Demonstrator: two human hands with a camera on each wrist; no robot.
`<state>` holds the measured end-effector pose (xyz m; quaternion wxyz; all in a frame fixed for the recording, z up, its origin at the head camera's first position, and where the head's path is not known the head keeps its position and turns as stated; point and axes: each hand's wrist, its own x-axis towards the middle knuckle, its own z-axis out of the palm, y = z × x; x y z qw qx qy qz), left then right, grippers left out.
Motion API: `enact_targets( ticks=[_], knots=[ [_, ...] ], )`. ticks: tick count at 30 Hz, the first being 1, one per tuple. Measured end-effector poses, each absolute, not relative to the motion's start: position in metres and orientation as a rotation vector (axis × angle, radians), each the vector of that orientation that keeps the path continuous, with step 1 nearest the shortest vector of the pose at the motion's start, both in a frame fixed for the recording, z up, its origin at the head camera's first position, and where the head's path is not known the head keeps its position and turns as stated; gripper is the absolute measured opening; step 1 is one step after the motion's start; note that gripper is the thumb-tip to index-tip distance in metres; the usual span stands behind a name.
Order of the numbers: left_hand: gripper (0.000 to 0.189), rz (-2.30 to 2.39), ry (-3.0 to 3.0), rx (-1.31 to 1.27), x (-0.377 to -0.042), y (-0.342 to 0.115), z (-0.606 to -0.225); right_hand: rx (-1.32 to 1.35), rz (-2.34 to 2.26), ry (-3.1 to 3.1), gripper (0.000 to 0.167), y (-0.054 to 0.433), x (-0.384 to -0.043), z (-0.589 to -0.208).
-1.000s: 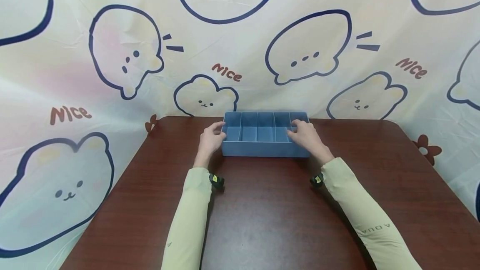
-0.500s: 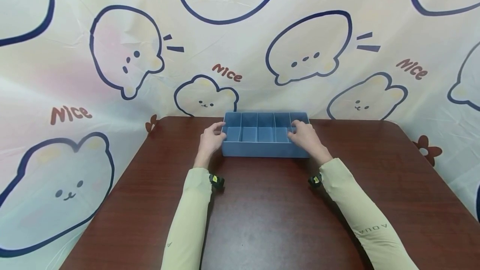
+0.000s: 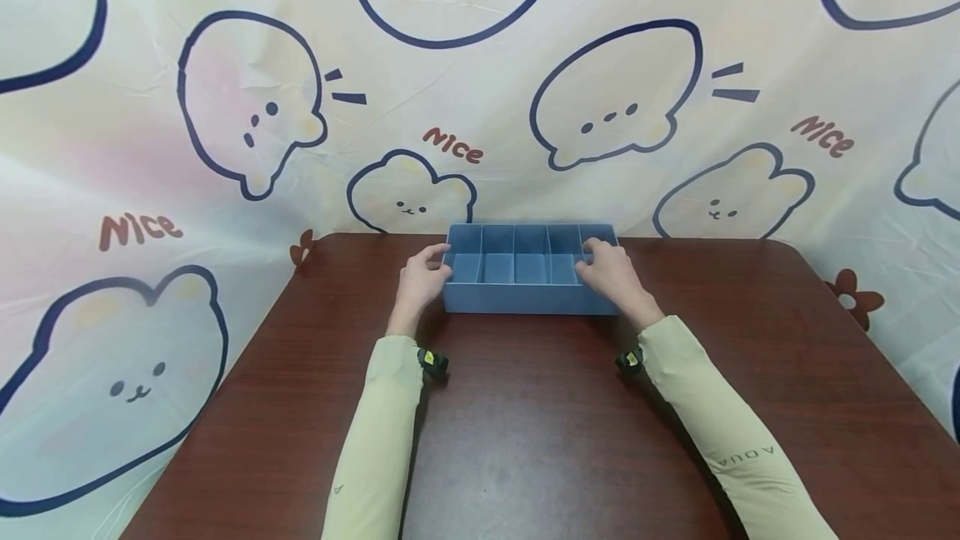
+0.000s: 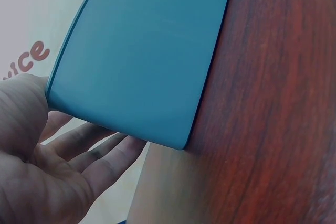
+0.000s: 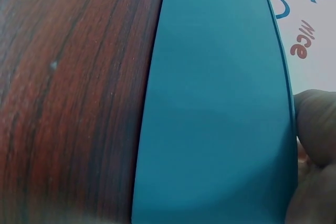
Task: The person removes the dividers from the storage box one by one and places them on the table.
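Observation:
A long blue compartment box point(image 3: 531, 299) stands on the far side of the table, and several compartments show inside it. At its left end is my left hand point(image 3: 422, 277). In the left wrist view, this hand point(image 4: 63, 177) has its thumb at the box's rim corner and loosely extended fingers along the end wall. My right hand point(image 3: 613, 275) lies over the right end, thumb and forefinger apart above the compartments. The right wrist view shows the thumb point(image 5: 316, 127) at the rim; its other fingers are mostly hidden. The compartments in view hold nothing visible.
The dark brown wooden table point(image 3: 517, 432) stretches toward me. Close behind the box hangs a pale cloth point(image 3: 502, 82) with cartoon outlines, which also runs along both sides. A small black device point(image 3: 432, 363) sits at each wrist.
My right wrist has shifted very slightly left, and its thumb a touch to the right. The left hand and the box have stayed in place.

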<state>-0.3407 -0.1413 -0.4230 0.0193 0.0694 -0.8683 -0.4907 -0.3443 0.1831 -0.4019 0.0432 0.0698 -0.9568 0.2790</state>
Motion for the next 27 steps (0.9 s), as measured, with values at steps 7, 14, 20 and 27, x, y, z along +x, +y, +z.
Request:
enact_targets(
  ticks=[7,14,20,27],
  knots=[
    [0.046,-1.538,-2.695,0.211,-0.3412,-0.1421,-0.4238,0.191,0.861,-2.907,0.047,0.1832,-0.3445,-0.4019],
    [0.046,-1.536,-2.69,0.204,-0.3396,-0.142,-0.4231,0.163,0.908,-2.889,0.048,0.1849,-0.3444,-0.3995],
    [0.046,-1.54,-2.69,0.208,-0.3403,-0.1426,-0.4236,0.15,0.953,-2.863,0.048,0.1857,-0.344,-0.3985],
    [0.046,-1.54,-2.697,0.198,-0.341,-0.1431,-0.4241,0.129,0.973,-2.854,0.048,0.1861,-0.3446,-0.3979]
  ],
)
